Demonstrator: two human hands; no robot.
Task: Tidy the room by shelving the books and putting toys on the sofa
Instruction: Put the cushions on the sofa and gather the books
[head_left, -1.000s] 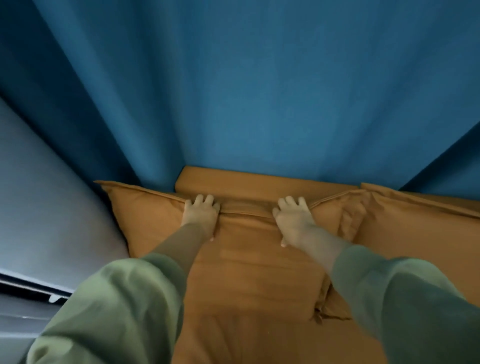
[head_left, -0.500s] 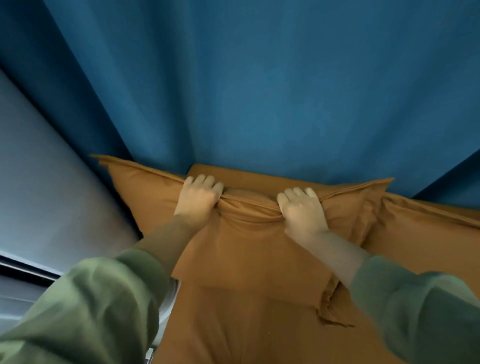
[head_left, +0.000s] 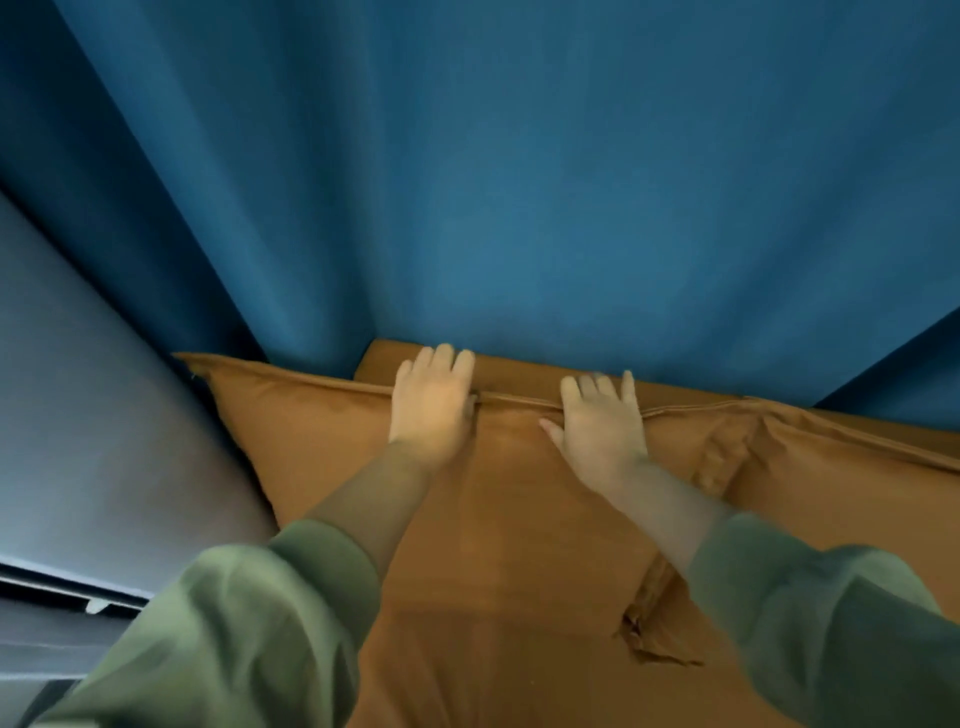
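Note:
An orange-brown cushion (head_left: 322, 441) leans against the back of the sofa (head_left: 519, 371), which has the same colour. My left hand (head_left: 431, 402) lies flat on the cushion's top seam, fingers stretched over the sofa back. My right hand (head_left: 602, 426) rests flat beside it on the same seam, fingers spread. Neither hand grips the fabric. A second cushion (head_left: 852, 483) sits to the right, its corner crumpled against the first. No books or toys are in view.
A blue curtain (head_left: 519, 182) hangs right behind the sofa and fills the upper view. A grey wall (head_left: 104, 389) stands on the left, close to the cushion's left corner. Green sleeves cover both my forearms.
Half a second ago both hands pinched the cushion's top edge and held it raised. Now the cushion is set back against the sofa and both hands lie open on it.

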